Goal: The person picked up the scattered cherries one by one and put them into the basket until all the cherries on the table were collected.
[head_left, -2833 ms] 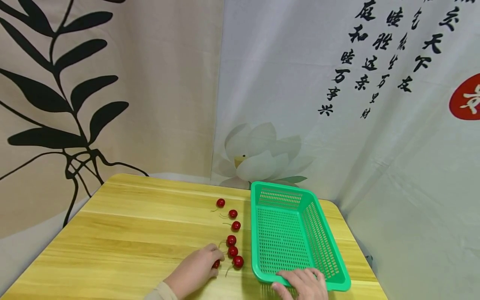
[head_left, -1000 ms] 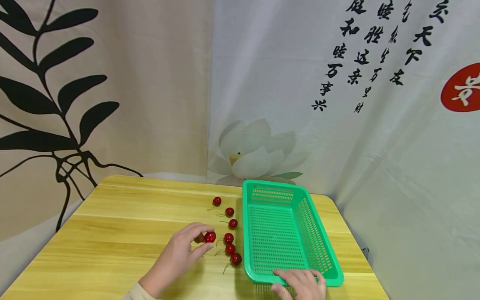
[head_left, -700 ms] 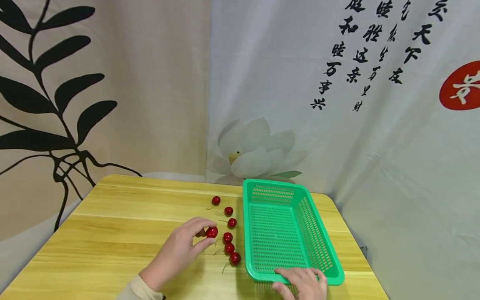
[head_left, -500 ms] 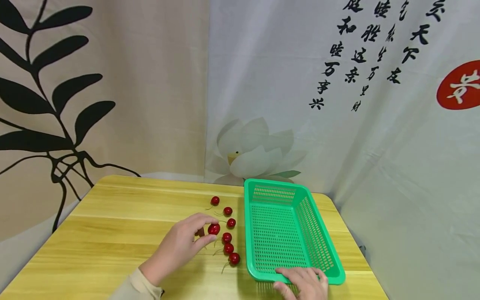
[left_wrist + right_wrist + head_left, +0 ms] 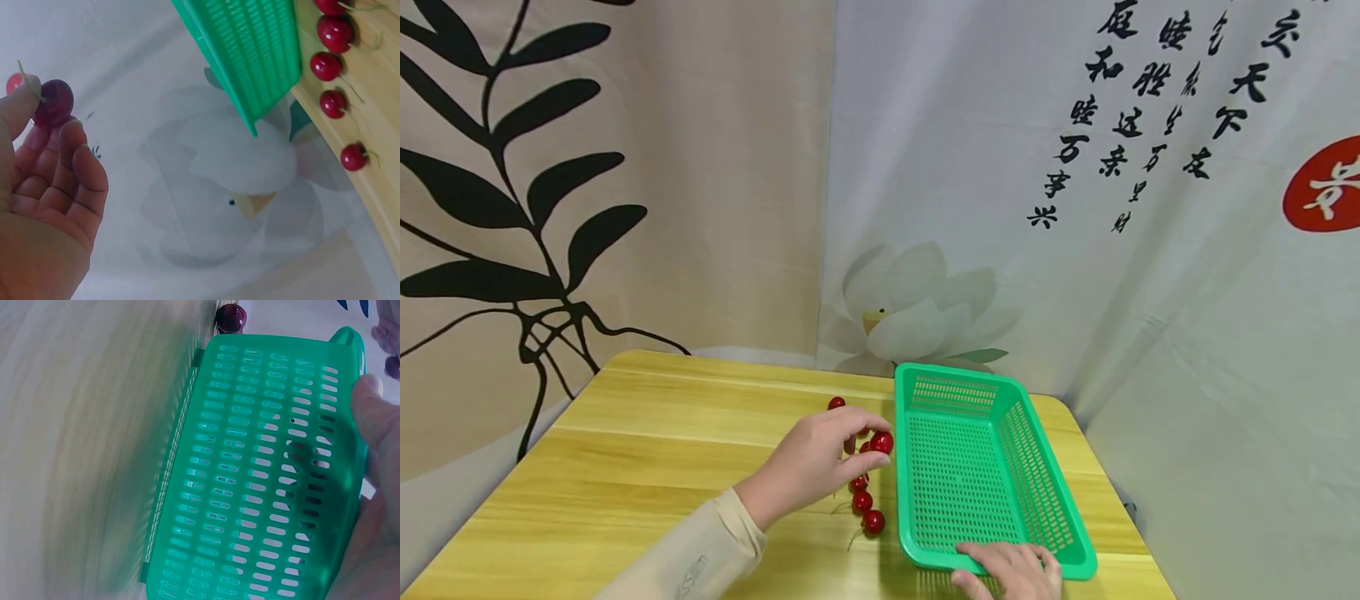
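My left hand (image 5: 816, 458) pinches a dark red cherry (image 5: 882, 442) between thumb and fingertips, raised over the row and just left of the basket's rim. In the left wrist view the held cherry (image 5: 55, 103) shows its thin green stem by the thumb. My right hand (image 5: 1011, 571) grips the near rim of the green plastic basket (image 5: 904, 492), fingers over the inside and thumb outside. The right wrist view shows the basket's slotted end wall (image 5: 250, 456) beside that thumb. No cherry is visible inside the basket.
Several stemmed cherries (image 5: 873, 522) lie in an uneven row on the wooden table (image 5: 647, 450), left of the basket; my left hand partly covers some. A printed cloth backdrop (image 5: 737, 208) hangs behind the table's far edge.
The left hand has taken a cherry from beside the row's near end, lifted it, and carried it right and away across the row. The right hand keeps its grip on the basket.
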`<state>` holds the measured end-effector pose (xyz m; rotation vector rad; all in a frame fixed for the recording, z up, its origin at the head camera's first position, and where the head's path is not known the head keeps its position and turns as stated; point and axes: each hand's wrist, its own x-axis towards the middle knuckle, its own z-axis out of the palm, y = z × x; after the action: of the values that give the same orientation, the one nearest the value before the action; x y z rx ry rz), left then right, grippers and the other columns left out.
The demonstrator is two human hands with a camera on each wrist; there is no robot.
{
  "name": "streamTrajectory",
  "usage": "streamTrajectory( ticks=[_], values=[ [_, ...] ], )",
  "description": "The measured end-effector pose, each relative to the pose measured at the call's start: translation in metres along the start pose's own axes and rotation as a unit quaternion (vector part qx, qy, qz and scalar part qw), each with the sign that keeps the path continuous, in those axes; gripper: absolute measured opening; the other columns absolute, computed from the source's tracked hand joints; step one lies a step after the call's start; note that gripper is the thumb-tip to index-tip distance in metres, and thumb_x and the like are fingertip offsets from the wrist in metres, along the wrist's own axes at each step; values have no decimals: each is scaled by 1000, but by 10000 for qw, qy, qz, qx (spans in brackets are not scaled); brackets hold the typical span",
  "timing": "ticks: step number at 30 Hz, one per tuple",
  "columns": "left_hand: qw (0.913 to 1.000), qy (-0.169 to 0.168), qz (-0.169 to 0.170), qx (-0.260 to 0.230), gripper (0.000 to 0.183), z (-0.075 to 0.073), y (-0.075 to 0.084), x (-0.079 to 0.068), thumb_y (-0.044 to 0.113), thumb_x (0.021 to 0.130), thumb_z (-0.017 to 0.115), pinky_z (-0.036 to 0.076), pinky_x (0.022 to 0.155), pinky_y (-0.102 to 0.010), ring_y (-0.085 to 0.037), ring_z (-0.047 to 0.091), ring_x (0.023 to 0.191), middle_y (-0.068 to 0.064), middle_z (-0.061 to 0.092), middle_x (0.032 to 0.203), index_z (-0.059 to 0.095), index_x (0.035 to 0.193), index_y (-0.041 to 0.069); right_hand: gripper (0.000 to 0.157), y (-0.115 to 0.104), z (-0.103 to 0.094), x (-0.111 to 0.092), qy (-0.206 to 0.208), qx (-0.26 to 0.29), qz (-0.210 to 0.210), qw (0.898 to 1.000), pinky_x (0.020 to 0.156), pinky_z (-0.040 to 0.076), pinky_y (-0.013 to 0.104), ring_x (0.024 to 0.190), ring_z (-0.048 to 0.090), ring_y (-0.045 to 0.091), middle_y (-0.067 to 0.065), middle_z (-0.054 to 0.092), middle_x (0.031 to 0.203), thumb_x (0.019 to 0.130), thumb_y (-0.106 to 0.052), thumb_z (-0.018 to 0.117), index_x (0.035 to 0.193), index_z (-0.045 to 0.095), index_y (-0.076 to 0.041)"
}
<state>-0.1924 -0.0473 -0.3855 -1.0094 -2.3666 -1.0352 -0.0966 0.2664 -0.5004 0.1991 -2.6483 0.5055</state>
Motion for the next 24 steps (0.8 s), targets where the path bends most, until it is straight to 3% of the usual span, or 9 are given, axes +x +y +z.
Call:
streamTrajectory(
  ticks=[4,9,14,18,21,24],
  values=[
    [9999,-95,75,-9,31,7,2,10,29,94,84,49,63,-15,2,48,69,5,77,105,75,121,15,17,-1,-1,0,-112,4,62,9999,99,34,60,97,67,13,-32,69,99,90,-52,81,107,80,-45],
    [9992,-358,-161,-38,30,18,3,18,31,96,82,47,59,-15,4,45,65,8,75,102,75,121,16,18,-1,-1,0,-55,-28,40,10000,99,34,59,95,65,13,-30,70,97,90,-52,82,106,81,-44],
    [9967,-638,-491,-113,30,31,-1,21,33,97,80,46,59,-16,2,44,64,10,73,98,75,122,18,19,0,1,0,239,-59,-159,9996,96,33,51,91,64,9,-30,70,95,85,-48,86,103,80,-45],
    [9960,-731,-510,-98,28,43,-5,23,33,97,81,46,58,-17,2,45,62,10,72,95,75,120,18,23,1,3,0,456,-63,-342,9984,94,32,47,89,63,7,-31,70,93,81,-44,90,102,81,-44],
    [9952,-817,-532,-41,26,51,-7,25,34,96,81,49,62,-17,1,52,66,9,75,98,76,117,19,22,1,3,0,416,-51,-307,9986,94,33,48,89,63,7,-31,69,93,82,-45,89,102,81,-43],
    [9934,-976,-594,102,23,60,-8,27,37,97,81,56,75,-20,-5,67,84,10,77,104,76,113,21,19,0,2,-1,296,-16,-155,9994,96,35,52,90,64,8,-32,69,94,85,-47,87,102,80,-46]
  ],
)
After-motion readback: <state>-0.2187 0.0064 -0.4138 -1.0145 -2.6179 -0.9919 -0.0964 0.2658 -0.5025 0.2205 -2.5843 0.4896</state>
